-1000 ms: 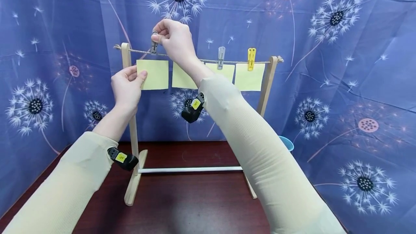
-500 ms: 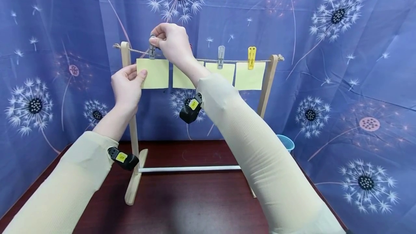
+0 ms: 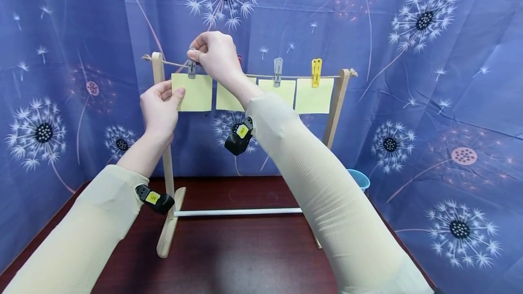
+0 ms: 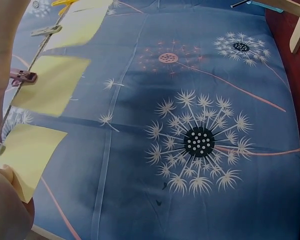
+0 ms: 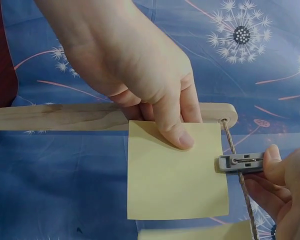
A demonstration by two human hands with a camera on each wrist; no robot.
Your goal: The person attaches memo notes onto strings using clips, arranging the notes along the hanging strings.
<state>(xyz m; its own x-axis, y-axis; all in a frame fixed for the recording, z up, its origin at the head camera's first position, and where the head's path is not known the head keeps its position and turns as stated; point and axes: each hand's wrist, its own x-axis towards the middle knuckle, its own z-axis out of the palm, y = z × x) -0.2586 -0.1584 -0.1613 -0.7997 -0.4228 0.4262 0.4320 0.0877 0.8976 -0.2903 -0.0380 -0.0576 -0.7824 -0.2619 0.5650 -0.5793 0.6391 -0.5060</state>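
My left hand [image 3: 159, 108] pinches the left edge of a yellow sticky note [image 3: 198, 96], thumb in front and fingers behind. The note hangs upright just under a twine line [image 3: 173, 64]. Above it, my right hand [image 3: 218, 56] pinches the upper end of a grey clothespin [image 3: 192, 70] between thumb and fingers. In the right wrist view the clothespin [image 5: 242, 162] lies across the twine, its tip overlapping the note's edge. Further right hang more yellow notes [image 3: 313, 99], under a dark pink clothespin [image 4: 24, 76], another grey one [image 3: 278, 72] and a yellow one [image 3: 316, 74].
Wooden posts [image 3: 337, 103] hold the twine at both ends, standing on a dark red table [image 3: 245, 248]. A white bar [image 3: 241, 213] joins them low down. Behind the right forearm stands a blue basket [image 3: 360, 180]. A blue dandelion-print curtain [image 3: 102, 58] surrounds the table.
My right hand has moved down and slightly left, lowering the grey clothespin over the twine to the note's top edge. The left hand stays on the note.
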